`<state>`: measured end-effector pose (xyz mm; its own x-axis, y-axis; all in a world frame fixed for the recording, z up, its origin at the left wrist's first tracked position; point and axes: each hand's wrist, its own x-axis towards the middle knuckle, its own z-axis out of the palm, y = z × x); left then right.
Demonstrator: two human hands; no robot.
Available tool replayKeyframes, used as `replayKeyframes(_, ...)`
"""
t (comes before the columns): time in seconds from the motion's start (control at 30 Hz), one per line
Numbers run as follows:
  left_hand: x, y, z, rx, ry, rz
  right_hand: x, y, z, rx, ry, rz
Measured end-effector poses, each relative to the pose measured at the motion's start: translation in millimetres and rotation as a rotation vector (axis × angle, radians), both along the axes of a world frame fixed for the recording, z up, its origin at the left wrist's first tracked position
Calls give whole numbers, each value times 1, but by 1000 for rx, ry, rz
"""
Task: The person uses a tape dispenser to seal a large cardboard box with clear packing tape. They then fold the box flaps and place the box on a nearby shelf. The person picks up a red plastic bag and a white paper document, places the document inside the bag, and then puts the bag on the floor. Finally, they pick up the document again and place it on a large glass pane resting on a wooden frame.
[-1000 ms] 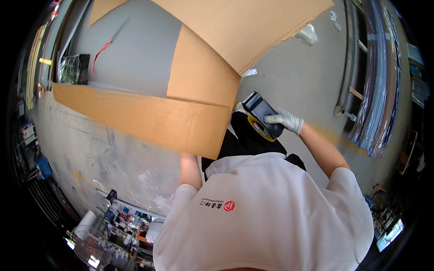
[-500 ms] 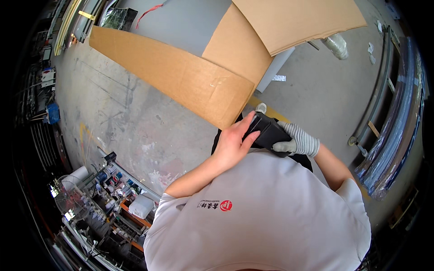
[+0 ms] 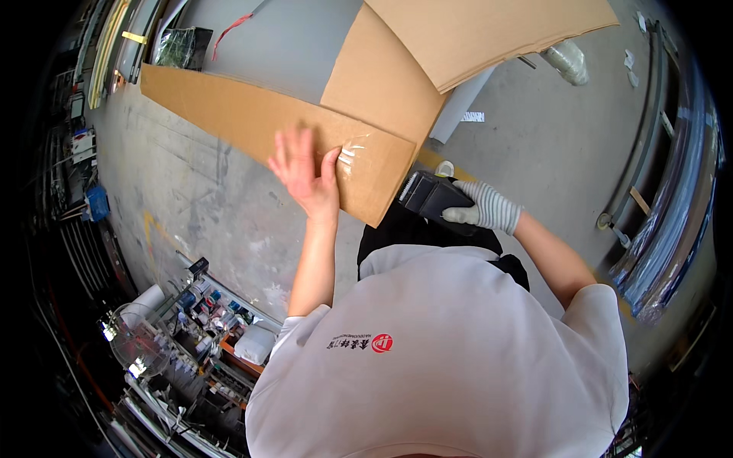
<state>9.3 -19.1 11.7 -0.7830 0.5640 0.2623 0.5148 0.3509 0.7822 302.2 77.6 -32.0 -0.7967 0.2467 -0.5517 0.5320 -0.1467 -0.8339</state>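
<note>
My bare left hand [image 3: 307,179] is raised over the long cardboard strip [image 3: 252,98], fingers spread and slightly blurred. Its thumb tip is beside a glossy clear patch [image 3: 353,149] on the cardboard that looks like tape; whether it touches is unclear. My right hand [image 3: 482,208], in a grey-and-white striped glove, is closed around a black boxy hand tool [image 3: 439,200]. A row of pale teeth runs along the tool's left end, which sits close to the strip's right end. The tool's underside and some gloved fingers are hidden.
More cardboard sheets [image 3: 489,34] lie over a grey panel [image 3: 267,53] ahead. Plastic-wrapped long profiles [image 3: 672,206] are stacked at the right. A cluttered bench [image 3: 221,320] and a fan [image 3: 136,340] stand at the lower left. A white-and-grey shoe [image 3: 445,168] shows beyond the tool.
My left hand has left the black tool and moved forward and left over the cardboard, its fingers spreading. My right hand still holds the tool, now shifted slightly left with its toothed end showing.
</note>
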Motion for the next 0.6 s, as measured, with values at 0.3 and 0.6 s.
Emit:
replayKeyframes(0.3,12,-58,-92,181,-1672,227,-16,13,-114,96,-196,110)
replayKeyframes(0.6,53,-60,-144,312,-1840,368,-130,17,-234,456,-246,434)
